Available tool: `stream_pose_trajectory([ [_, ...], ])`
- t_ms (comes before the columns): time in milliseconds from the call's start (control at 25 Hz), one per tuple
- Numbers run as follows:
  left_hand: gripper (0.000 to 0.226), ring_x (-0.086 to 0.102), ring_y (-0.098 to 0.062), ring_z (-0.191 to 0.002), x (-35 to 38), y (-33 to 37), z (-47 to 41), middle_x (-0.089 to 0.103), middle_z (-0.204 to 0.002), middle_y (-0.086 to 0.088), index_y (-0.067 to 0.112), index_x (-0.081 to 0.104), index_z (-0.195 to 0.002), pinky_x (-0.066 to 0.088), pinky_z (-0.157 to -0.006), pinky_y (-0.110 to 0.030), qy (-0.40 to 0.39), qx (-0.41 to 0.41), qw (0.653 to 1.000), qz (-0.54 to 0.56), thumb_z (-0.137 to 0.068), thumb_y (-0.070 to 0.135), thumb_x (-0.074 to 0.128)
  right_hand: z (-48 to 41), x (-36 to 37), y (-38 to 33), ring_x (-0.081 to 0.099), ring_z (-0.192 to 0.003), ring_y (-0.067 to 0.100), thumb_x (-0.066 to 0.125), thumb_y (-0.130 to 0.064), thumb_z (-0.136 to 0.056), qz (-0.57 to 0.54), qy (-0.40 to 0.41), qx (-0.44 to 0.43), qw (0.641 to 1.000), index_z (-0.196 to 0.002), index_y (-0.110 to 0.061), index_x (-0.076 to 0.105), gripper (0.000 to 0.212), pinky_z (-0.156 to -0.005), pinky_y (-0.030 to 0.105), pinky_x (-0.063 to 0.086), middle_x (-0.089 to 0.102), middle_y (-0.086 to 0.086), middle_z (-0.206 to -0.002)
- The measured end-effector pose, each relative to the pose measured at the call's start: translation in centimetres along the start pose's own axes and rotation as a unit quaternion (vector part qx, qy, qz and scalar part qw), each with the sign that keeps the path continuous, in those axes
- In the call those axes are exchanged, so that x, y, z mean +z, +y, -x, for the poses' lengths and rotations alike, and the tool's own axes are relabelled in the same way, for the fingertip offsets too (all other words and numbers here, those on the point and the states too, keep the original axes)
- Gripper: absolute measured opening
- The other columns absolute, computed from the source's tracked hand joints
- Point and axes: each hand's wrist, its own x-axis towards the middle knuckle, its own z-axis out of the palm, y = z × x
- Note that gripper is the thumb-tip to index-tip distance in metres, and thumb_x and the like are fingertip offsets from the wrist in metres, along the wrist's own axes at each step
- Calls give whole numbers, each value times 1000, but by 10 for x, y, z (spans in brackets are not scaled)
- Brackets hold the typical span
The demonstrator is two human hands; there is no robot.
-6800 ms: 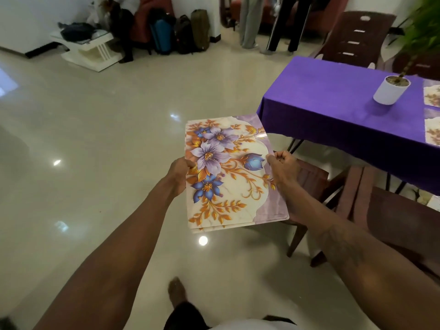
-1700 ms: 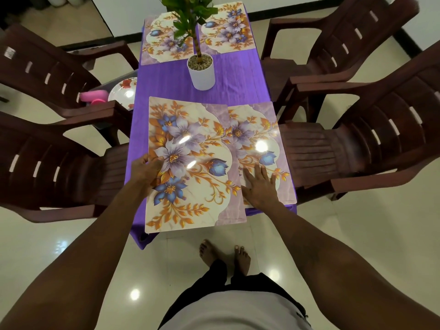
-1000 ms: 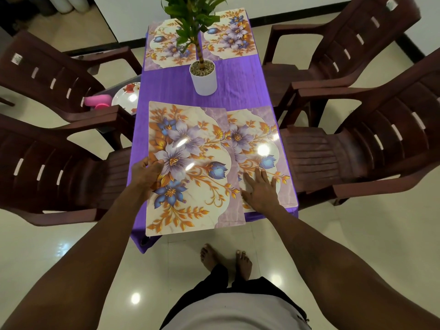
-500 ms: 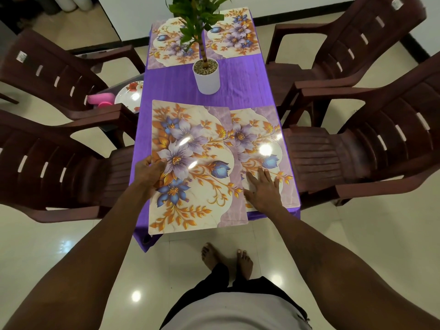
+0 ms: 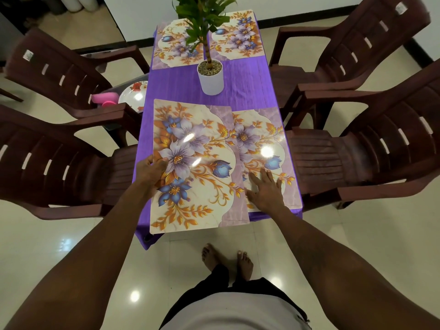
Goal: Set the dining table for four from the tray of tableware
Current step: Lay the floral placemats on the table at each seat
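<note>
Watching the head feed now: the left hand (image 5: 152, 173) pinches the left edge of the near-left placemat (image 5: 195, 163), thumb on top and fingers tucked beneath. The right hand (image 5: 265, 189) lies flat with fingers spread, pressing the near-right placemat (image 5: 264, 139) against the purple tablecloth (image 5: 238, 84).

What matters is how the held mat lies. Its long axis runs straight away from the person, down the table's length, and its right edge overlaps the left edge of the pinned mat. Its near end hangs past the table's near edge (it looks lifted rather than flat, though I can't be sure). The left hand is the one on it, so I'd judge that hand carries the shift, leftward and a touch farther in, until the two mats sit beside each other.

Two far placemats (image 5: 238, 34) are laid beyond the potted plant (image 5: 210, 76). A plate (image 5: 133, 95) and pink cup (image 5: 104, 98) wait off the table's left side, well apart from both hands.
</note>
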Motion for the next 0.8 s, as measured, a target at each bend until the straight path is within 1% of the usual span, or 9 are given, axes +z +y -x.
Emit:
stream_pose_trajectory([
  [80, 11, 75, -21, -81, -1, -2, -3, 76, -95, -7, 14, 71, -103, 63, -67, -34, 3, -8, 1000, 7, -97, 23, 71, 0, 0, -9, 23, -154, 34, 38, -63, -102, 5, 58, 9, 998, -155, -33, 38, 61, -122, 62, 3, 31, 7, -166],
  [160, 10, 74, -23, -84, -2, -5, -5, 75, -96, -8, 14, 70, -101, 63, -75, -38, 6, -8, 1000, 10, -97, 23, 71, -3, 0, -27, 54, -134, 34, 44, -46, -106, -94, 152, 16, 984, -131, -22, 64, 41, -121, 53, 22, 62, 9, -139],
  [200, 9, 74, -23, -85, -4, -7, -6, 75, -98, -9, 14, 70, -101, 63, -76, -38, 10, -8, 1000, 12, -97, 22, 70, -4, -6, -41, 64, -115, 30, 44, -39, -107, -190, 168, 39, 966, -116, -17, 69, 35, -107, 46, 42, 70, 9, -120],
  [240, 11, 74, -24, -86, -8, -9, -8, 75, -101, -11, 12, 71, -102, 63, -77, -38, 14, -8, 1000, 18, -97, 21, 71, -7, -12, -55, 65, -98, 27, 42, -34, -108, -278, 158, 69, 945, -101, -15, 68, 34, -88, 38, 48, 71, 8, -101],
  [280, 15, 74, -26, -89, -14, -12, -12, 75, -105, -13, 9, 71, -105, 63, -79, -40, 20, -8, 999, 25, -96, 20, 71, -10, -18, -67, 62, -87, 25, 40, -31, -109, -340, 144, 96, 925, -92, -14, 65, 35, -75, 34, 40, 66, 6, -89],
  [320, 20, 73, -29, -93, -21, -14, -17, 75, -110, -17, 6, 72, -109, 63, -83, -45, 26, -11, 999, 30, -95, 20, 72, -16, -21, -77, 59, -83, 24, 38, -29, -109, -372, 138, 114, 911, -88, -13, 63, 36, -72, 33, 38, 63, 4, -84],
  [440, 29, 70, -31, -93, -50, -20, -35, 73, -113, -22, 2, 73, -111, 59, -89, -58, 32, -5, 999, 22, -90, 22, 74, -22, -26, -106, 56, -82, 20, 38, -27, -109, -391, 130, 100, 906, -98, -9, 70, 38, -74, 31, 39, 63, 0, -87],
  [600, 30, 69, -27, -90, -77, -36, -58, 74, -103, -13, 3, 73, -110, 59, -79, -42, 31, 20, 999, -26, -91, 25, 74, -32, -17, -140, 59, -86, 19, 62, -24, -97, -359, 94, 92, 924, -104, -10, 73, 19, -77, 25, 39, 65, -1, -91],
  [800, 32, 72, -23, -84, -110, -47, -111, 77, -92, -5, 14, 78, -96, 60, -76, -39, -15, -11, 990, -138, -81, 42, 72, -42, 13, -179, 62, -85, 22, 76, -27, -89, -325, 103, 136, 930, -105, -9, 71, 24, -74, 28, 44, 70, 4, -92],
])
